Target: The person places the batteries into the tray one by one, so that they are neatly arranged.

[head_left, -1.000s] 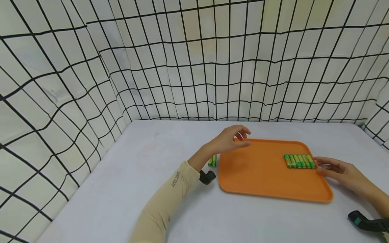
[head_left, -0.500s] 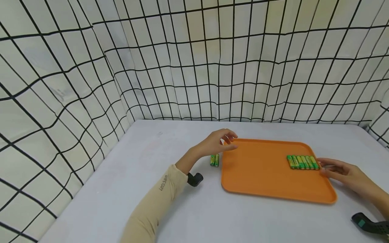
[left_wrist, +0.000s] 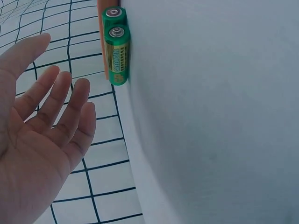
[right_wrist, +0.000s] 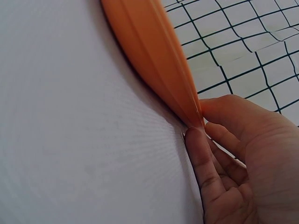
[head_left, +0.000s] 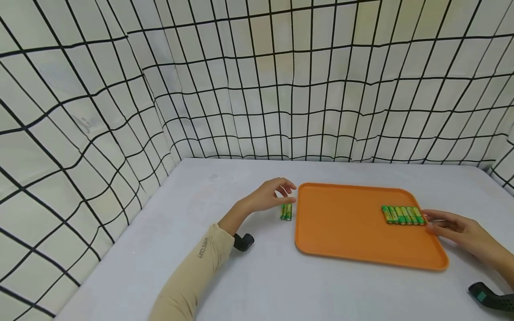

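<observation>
Two green and yellow batteries point(head_left: 286, 213) stand side by side on the table, left of an orange tray point(head_left: 345, 243). Just behind and above them hovers my left hand point(head_left: 268, 194), its fingers loosely bent and holding nothing. In the left wrist view, the batteries point(left_wrist: 117, 56) appear beyond the fingertips, in front of the tray's edge. A row of several matching batteries point(head_left: 403, 215) lies on the tray near its right rim. My right hand point(head_left: 458, 227) is at that rim; in the right wrist view, thumb and fingers point(right_wrist: 198, 149) pinch the tray's edge point(right_wrist: 154, 60).
A white-covered table point(head_left: 168, 267) carries everything. White walls with black netting point(head_left: 305, 89) rise behind it and along the left side. Dark wrist-worn devices point(head_left: 243, 242) sit under the left wrist and at the right wrist.
My left hand has moved left, from over the tray's back left corner to the two batteries. The head view has shifted slightly. My right hand stays at the tray's rim.
</observation>
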`<state>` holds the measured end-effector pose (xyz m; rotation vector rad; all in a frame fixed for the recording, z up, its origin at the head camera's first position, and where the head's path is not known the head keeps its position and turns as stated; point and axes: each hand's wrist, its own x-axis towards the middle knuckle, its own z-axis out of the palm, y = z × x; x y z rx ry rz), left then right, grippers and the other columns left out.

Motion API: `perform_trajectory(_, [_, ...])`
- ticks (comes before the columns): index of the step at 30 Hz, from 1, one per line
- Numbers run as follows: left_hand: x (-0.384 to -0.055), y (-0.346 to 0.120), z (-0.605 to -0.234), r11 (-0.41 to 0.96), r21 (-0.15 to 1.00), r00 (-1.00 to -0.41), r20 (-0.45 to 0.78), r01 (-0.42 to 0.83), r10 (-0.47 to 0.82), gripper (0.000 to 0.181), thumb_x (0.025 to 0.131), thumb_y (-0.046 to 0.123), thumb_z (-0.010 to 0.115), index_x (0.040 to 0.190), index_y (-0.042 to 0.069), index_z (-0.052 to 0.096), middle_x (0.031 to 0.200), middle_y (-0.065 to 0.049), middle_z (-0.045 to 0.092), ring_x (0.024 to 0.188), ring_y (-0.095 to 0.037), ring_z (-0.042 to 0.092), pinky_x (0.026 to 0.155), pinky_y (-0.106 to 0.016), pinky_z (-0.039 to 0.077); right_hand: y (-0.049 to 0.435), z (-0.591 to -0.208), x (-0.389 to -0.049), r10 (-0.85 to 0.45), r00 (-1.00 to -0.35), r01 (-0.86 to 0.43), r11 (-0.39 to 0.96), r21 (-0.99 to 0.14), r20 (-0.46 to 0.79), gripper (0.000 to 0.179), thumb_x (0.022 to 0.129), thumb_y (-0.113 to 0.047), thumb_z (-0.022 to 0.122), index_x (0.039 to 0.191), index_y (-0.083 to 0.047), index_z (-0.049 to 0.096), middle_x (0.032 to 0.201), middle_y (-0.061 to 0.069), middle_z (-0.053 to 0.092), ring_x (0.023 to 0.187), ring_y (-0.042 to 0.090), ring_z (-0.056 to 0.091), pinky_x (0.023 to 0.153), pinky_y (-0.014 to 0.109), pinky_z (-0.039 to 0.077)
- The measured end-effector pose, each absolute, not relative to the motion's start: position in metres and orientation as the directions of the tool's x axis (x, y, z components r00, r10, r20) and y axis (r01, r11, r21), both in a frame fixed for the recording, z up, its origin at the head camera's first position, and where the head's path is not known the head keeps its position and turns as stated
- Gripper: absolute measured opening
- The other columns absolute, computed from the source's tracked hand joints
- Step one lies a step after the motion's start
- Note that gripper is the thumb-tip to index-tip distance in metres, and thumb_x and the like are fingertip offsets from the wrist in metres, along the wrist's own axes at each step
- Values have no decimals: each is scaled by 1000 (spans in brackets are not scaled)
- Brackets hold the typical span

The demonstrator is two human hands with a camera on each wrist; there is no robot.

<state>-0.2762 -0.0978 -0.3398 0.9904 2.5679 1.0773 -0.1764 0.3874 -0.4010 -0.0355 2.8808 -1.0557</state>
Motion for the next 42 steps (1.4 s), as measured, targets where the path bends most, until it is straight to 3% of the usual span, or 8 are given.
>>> perform_trajectory(7, [-276,-108,-347,546,703,-769,1,455,639,45,92,26,69,129,6,56,119,-9,60,109,-19,59,90,-32,48,389,-403,-178,-42,-997,15,759,-651,-71,74,95,-46,60,146,2,38,135,21,51,83,-18,46,79,31,46])
perform_trajectory(11, [-275,-112,-351,554,712,-768,-32,431,639,47,91,26,71,130,8,56,121,-6,58,110,-19,58,92,-33,48,390,-404,-179,-46,-996,18,754,-657,-81,75,95,-48,59,147,2,37,137,25,48,84,-18,46,78,27,47])
perform_trajectory(16, [-275,-115,-356,558,718,-760,-63,416,647,51,86,25,77,130,10,56,120,-3,57,110,-16,56,93,-30,47,391,-404,-178,-42,-996,16,756,-655,-73,75,94,-49,60,146,0,40,130,10,53,85,-16,49,68,12,41])
perform_trajectory(22, [-276,-115,-360,593,675,-756,-79,439,650,57,80,22,83,129,8,57,121,-2,59,110,-16,53,92,-25,44,388,-402,-176,-38,-996,24,753,-658,-80,74,96,-46,59,146,4,37,134,23,50,83,-15,47,71,16,43])
perform_trajectory(27, [-276,-116,-363,614,658,-768,-82,437,635,55,78,21,84,125,9,60,120,0,60,108,-14,54,91,-25,45,388,-402,-177,-40,-996,20,755,-655,-76,74,95,-46,60,146,3,39,130,14,55,84,-16,48,70,14,42])
perform_trajectory(31, [-277,-118,-365,615,657,-775,-74,435,628,53,78,22,85,123,9,61,116,0,61,104,-14,54,88,-24,45,387,-402,-177,-43,-996,19,755,-655,-78,74,95,-46,60,146,3,38,132,18,54,84,-16,48,70,15,43])
perform_trajectory(39, [-278,-118,-366,605,661,-770,-63,444,635,52,77,21,85,122,8,62,113,0,61,102,-13,55,87,-23,45,386,-403,-177,-43,-995,25,758,-652,-88,74,96,-46,58,147,4,36,138,31,45,83,-18,45,80,33,47])
perform_trajectory(42, [-278,-118,-364,604,658,-769,-60,449,637,51,77,21,85,122,8,63,112,0,61,101,-13,55,86,-23,46,387,-403,-177,-43,-996,20,762,-647,-80,74,96,-46,58,146,4,37,137,30,47,83,-18,45,76,25,46])
